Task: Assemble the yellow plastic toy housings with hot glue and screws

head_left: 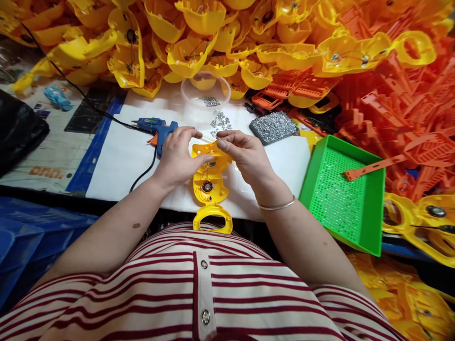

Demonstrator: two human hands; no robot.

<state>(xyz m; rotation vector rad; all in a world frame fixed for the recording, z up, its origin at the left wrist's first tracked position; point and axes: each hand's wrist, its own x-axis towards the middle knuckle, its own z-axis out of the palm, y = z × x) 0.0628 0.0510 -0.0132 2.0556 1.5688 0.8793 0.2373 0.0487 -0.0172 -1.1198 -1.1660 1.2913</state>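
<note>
A yellow plastic shell point(213, 195) with a ring-shaped handle lies at the table's front edge, its open side up, showing wires, a small green board and a round dark part. My left hand point(179, 158) is at the shell's upper left, thumb over its inside and fingers curved near a thin pale stick point(209, 139). From the right, my right hand point(247, 154) pinches at the stick's right end, above the shell's top edge. Whether the left fingers also grip the stick is hard to make out.
A blue glue gun point(156, 127) with a black cord lies left. Beyond the hands are loose screws point(220, 123), a clear tub point(205, 102) and a dark tray of screws point(273, 127). A green basket point(375, 208) stands right. Yellow shells point(195, 57) and orange parts point(408, 118) pile up behind.
</note>
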